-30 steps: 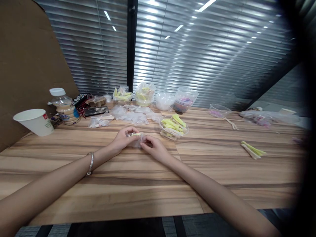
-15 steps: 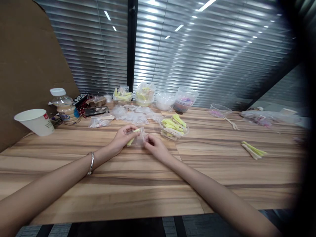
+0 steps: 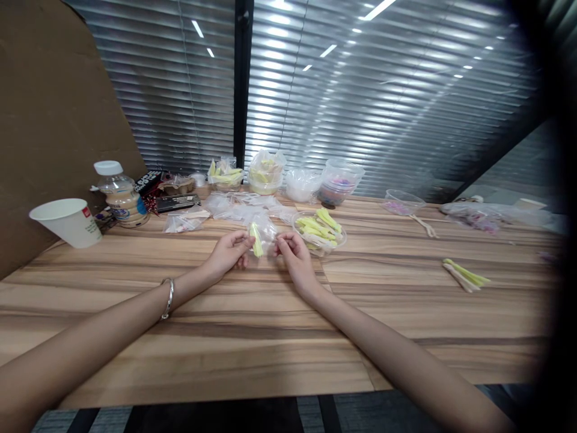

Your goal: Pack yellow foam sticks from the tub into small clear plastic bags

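Between my hands, a small clear plastic bag (image 3: pixel 267 236) with a yellow-green piece (image 3: pixel 257 240) in it is held up over the table. My left hand (image 3: pixel 231 252) pinches its left side, next to the yellow-green piece. At the bag's right side, my right hand (image 3: pixel 293 255) has thumb and forefinger pressed together on its edge. Just beyond my right hand stands a clear round bowl (image 3: pixel 343 240) of yellow-green and pale pieces. More flat clear bags (image 3: pixel 225 207) lie behind my hands.
A paper cup (image 3: pixel 67 224) and a white-capped bottle (image 3: pixel 121 198) stand at the left. Filled tubs (image 3: pixel 265 180) and stacked containers (image 3: pixel 338 183) line the back. At the right lie yellow and pale strips (image 3: pixel 465 276), a shallow dish (image 3: pixel 403 203) and plastic bags (image 3: pixel 487 213).
The bag and its yellow-green piece have turned more upright and risen slightly. My right hand has moved a little right and up, and my left hand has shifted slightly right.
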A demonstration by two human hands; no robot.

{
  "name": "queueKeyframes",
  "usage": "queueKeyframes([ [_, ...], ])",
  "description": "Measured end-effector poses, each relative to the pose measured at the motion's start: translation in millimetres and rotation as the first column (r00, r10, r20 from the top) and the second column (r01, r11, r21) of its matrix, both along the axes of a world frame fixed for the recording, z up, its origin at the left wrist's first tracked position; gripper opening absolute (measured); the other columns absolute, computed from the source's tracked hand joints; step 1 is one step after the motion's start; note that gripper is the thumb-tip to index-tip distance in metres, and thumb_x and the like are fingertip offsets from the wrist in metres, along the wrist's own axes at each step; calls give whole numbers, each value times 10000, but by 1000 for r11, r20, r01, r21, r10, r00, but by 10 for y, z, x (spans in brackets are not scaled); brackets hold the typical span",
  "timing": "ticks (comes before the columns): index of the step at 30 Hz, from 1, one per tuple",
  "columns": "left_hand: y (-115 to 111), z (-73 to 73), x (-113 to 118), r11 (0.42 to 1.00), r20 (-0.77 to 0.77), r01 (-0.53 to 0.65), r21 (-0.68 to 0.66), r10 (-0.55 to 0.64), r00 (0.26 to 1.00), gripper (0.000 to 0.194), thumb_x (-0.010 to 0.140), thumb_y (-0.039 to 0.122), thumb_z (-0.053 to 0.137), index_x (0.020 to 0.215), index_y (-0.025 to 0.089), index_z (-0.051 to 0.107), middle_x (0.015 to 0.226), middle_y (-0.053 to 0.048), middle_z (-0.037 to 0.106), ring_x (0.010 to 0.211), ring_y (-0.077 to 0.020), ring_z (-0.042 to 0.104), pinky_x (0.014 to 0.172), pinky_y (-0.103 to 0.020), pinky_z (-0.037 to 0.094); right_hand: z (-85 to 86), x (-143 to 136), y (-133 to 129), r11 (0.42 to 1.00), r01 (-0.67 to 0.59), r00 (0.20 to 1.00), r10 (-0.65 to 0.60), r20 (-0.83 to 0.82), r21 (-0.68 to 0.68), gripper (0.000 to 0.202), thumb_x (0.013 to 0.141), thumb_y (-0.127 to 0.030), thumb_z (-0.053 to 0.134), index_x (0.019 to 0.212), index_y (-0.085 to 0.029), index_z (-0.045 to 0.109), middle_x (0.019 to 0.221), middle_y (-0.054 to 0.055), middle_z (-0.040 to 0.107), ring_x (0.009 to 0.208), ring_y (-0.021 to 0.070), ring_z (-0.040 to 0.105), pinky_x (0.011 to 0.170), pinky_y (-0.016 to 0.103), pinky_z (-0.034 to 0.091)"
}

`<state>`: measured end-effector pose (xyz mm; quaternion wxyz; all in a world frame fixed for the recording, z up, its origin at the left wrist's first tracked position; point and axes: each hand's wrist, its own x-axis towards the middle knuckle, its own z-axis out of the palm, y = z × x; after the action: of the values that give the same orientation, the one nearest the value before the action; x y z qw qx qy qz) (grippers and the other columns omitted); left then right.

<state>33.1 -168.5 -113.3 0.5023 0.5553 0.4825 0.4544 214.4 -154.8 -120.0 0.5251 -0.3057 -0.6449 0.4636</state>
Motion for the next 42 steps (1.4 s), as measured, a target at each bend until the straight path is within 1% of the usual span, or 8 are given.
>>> queueKeyframes([
  [7,285,-209,-284,789,528,-605,105,471,706,235,721,333,567,815,155,444,820,24,547,816,-9,598,881,-198,536,24,-2,-78,995,-98,989,96,114,14,201,873,-362,466,899,-166,495,696,9,505,649,111,491,635,240,405],
  [19,598,-197,-834,593,610,-791,-152,686,396,295,740,408,533,839,141,455,812,-22,600,727,-48,623,809,-202,557,25,-17,-80,987,-149,979,156,131,-60,209,849,-363,500,889,-158,510,661,0,513,596,100,485,559,221,372],
  [22,614,-187,-894,639,592,-752,-160,672,445,276,715,369,566,835,132,491,886,-43,605,768,-39,614,815,-190,545,18,-22,-79,985,-163,977,169,133,-61,210,852,-364,493,894,-158,507,654,-2,512,597,102,487,566,225,376],
  [24,587,-173,-872,722,489,-687,-78,628,605,263,675,305,604,861,132,539,949,-53,601,793,-48,609,826,-210,536,23,-24,-83,984,-166,975,174,142,-62,209,852,-365,491,890,-160,504,648,-5,511,597,104,489,570,228,379],
  [28,508,-112,-814,810,-81,-492,321,541,837,299,630,276,622,906,162,631,1190,-70,512,928,-99,585,984,-302,463,39,-25,-91,984,-169,973,177,151,-61,200,846,-357,499,877,-159,501,642,-7,512,593,107,491,575,233,383],
  [31,494,-108,-838,823,-417,-269,500,501,758,313,656,336,594,904,160,668,1360,-52,374,1231,-181,425,1158,-315,286,44,-26,-94,981,-186,970,191,151,-48,181,849,-336,497,873,-157,503,639,-8,510,589,106,493,586,236,385],
  [35,530,-176,-892,905,-686,-118,408,390,615,456,736,420,481,1099,170,598,1394,-41,352,1298,-210,343,1166,-372,252,46,-25,-99,980,-192,968,197,157,-44,163,853,-312,495,873,-151,505,639,-7,508,589,103,492,585,232,381],
  [42,456,-104,-801,845,-728,-52,532,488,482,506,796,402,397,1278,251,431,1353,-8,407,1255,-158,380,1120,-368,315,41,-3,-93,986,-165,969,169,178,-39,183,865,-326,482,900,-149,511,664,-3,508,608,100,488,589,224,383],
])
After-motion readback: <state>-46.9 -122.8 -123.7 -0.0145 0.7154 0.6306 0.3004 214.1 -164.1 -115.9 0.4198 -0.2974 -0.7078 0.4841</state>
